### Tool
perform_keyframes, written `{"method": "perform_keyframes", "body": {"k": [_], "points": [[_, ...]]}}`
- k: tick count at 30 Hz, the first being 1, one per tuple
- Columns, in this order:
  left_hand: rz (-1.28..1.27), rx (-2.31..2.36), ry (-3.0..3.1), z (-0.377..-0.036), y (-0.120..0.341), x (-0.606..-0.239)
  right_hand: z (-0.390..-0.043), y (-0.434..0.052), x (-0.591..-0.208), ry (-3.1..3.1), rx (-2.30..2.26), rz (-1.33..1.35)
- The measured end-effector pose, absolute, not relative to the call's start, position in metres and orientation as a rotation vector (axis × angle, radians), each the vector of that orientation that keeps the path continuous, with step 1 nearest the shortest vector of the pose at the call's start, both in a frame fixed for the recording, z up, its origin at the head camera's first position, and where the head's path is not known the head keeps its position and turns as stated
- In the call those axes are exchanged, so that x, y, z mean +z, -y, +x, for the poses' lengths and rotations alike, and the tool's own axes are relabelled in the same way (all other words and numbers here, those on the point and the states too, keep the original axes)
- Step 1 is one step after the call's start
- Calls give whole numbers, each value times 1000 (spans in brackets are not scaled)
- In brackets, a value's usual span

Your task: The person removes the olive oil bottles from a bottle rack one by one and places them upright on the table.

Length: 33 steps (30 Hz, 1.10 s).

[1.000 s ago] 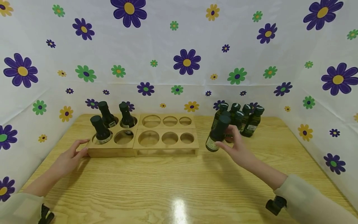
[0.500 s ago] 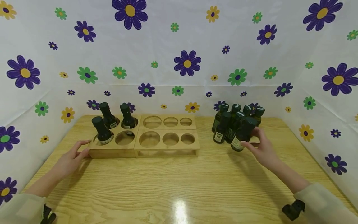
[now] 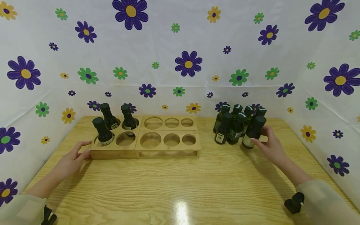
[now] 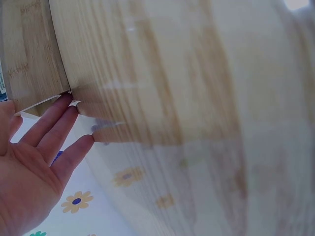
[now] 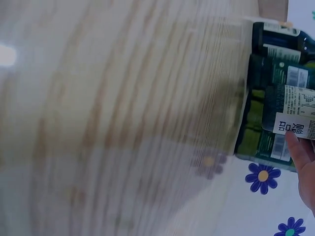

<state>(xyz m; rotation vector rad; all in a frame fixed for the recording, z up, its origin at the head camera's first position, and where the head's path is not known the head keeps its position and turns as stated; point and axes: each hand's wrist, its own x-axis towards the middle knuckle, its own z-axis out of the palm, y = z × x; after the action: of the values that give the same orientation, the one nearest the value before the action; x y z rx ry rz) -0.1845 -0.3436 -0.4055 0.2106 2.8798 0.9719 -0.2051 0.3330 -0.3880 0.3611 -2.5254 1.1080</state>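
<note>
Head view, right hand: the right hand (image 3: pixel 268 144) curls its fingers round a dark bottle (image 3: pixel 254 131) standing upright on the table (image 3: pixel 180 184) — at the right front of a cluster of 6 other bottles (image 3: pixel 234 123), just beside them.
Head view, left hand: the left hand (image 3: pixel 70 159) rests with fingers straight and slightly spread, fingertips touching the left end of the wooden rack (image 3: pixel 144 140); it holds nothing.
Head view, rack: 10 round holes; 3 bottles (image 3: pixel 112 120) stand in the left holes, the front right hole of that group of 4 is free.
Left wrist view: the left hand (image 4: pixel 34 162) shows an open palm, fingers (image 4: pixel 74 150) straight, tips meeting the rack's corner (image 4: pixel 29 64) at the table's edge.
Right wrist view: blurred tabletop (image 5: pixel 123 108); the labelled bottle (image 5: pixel 290 115) lies against a fingertip (image 5: pixel 300 147) — the other bottles (image 5: pixel 270 64) packed close beside it.
</note>
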Motion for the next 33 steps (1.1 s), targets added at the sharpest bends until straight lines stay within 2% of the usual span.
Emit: {"method": "perform_keyframes", "body": {"k": [15,33], "points": [[210,969,-2891,-183,344,-406,-224,-337,-393,2623,1043,286],[198,963,-2889,-184,343,-405,-230,-331,-398,2650,1102,222]]}}
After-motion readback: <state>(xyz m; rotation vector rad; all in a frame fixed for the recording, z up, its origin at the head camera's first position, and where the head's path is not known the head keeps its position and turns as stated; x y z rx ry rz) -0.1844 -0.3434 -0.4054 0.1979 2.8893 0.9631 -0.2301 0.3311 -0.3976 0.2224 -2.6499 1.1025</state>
